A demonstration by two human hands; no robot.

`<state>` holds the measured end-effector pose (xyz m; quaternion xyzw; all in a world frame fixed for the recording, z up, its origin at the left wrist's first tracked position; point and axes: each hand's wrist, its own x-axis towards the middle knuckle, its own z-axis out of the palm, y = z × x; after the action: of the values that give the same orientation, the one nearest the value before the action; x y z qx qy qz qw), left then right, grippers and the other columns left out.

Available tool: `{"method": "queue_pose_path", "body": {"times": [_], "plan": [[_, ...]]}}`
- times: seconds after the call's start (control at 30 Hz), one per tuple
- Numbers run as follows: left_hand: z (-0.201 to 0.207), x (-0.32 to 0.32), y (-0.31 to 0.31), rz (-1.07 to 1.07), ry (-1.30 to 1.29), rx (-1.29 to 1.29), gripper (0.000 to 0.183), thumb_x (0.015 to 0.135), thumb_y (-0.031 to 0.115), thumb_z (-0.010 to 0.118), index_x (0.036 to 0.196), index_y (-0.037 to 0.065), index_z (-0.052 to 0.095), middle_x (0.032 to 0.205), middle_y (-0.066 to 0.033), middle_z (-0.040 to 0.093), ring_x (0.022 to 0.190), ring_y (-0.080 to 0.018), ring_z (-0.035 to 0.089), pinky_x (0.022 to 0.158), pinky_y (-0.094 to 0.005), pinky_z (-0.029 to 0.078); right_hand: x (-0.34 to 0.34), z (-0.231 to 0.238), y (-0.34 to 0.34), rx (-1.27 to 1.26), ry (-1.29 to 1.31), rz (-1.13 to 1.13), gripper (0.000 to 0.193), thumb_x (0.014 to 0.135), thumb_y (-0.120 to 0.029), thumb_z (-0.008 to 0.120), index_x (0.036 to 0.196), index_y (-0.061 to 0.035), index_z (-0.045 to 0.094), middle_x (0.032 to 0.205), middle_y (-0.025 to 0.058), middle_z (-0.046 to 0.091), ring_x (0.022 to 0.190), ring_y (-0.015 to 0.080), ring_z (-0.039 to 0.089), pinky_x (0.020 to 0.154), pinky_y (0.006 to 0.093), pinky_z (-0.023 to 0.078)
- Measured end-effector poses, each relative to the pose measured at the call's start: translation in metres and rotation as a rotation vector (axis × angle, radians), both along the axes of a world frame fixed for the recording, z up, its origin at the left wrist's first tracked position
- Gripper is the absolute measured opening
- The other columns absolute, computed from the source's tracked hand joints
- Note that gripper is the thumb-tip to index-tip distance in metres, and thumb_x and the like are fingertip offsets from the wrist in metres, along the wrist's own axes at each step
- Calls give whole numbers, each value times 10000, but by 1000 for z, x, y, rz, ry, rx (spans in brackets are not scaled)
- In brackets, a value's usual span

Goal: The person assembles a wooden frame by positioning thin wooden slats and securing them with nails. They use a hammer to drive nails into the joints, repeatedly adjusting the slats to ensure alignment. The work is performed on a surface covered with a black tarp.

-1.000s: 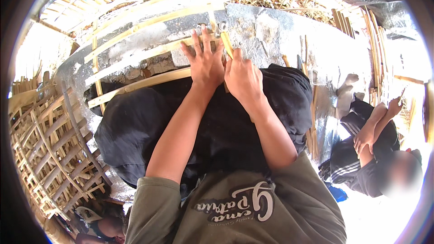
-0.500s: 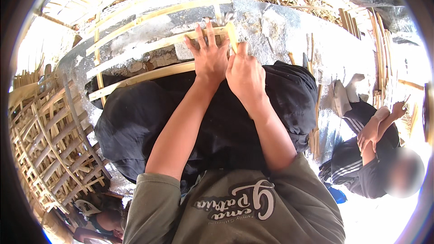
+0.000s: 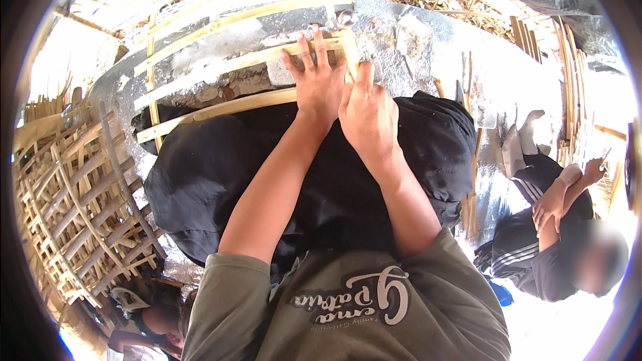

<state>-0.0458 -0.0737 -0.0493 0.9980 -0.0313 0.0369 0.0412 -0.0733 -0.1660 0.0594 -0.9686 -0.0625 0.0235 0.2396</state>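
Observation:
A frame of pale bamboo slats [image 3: 215, 79] lies across the low surface ahead of my crossed legs. My left hand [image 3: 319, 90] rests on it with fingers spread, pressing near the right end of one slat, where a crosspiece meets it. Close beside it, my right hand [image 3: 370, 115] is closed round the pale yellow handle of a hammer [image 3: 350, 53]. The metal hammer head is just beyond my left fingertips, over the slat ends; whether it touches them I cannot tell. Any nail there is hidden or too small to see.
Woven bamboo lattice panels [image 3: 80, 210] are stacked at the left. At the right a person [image 3: 528, 247] sits with arms crossed; another person [image 3: 160, 321] is at the lower left. Upright bamboo strips [image 3: 568, 87] stand at the right, and dry scraps [image 3: 428, 0] lie at the far side.
The hammer head, blurred by motion before, now shows more clearly and a little farther off. The whole view has shifted slightly; my left hand keeps its place on the slat.

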Motion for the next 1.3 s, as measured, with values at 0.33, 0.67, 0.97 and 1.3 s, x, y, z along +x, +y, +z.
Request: {"method": "queue_pose_path", "body": {"times": [0.33,0.67,0.97,1.3], "plan": [[-9,0,-2,30,-108,-143,565,968,461,521,1500,274,486,1656,-299,101,1518,-555,75,1104,-827,58,5,-7,-4,-23,39,-27,204,978,-141,528,1118,4,497,675,302,645,683,503,672,650,580,556],[6,-4,-3,43,-118,-125,598,977,546,506,1541,358,431,1654,-287,150,1507,-544,136,1116,-807,75,22,-14,-33,449,-40,-34,198,1019,-175,555,949,9,532,661,231,646,613,456,645,550,520,492],[2,-5,-3,47,-161,-133,620,956,540,538,1544,378,427,1662,-253,165,1504,-552,138,1103,-817,104,36,-30,-48,923,311,-175,326,1080,-329,511,922,-44,528,592,2,501,407,87,458,386,261,386],[10,-4,-6,51,-105,-64,606,993,554,475,1566,379,385,1673,-253,130,1518,-532,112,1133,-790,80,41,-48,-56,833,156,-161,311,1010,-295,658,910,-33,522,631,11,519,484,97,501,458,287,412]]}}
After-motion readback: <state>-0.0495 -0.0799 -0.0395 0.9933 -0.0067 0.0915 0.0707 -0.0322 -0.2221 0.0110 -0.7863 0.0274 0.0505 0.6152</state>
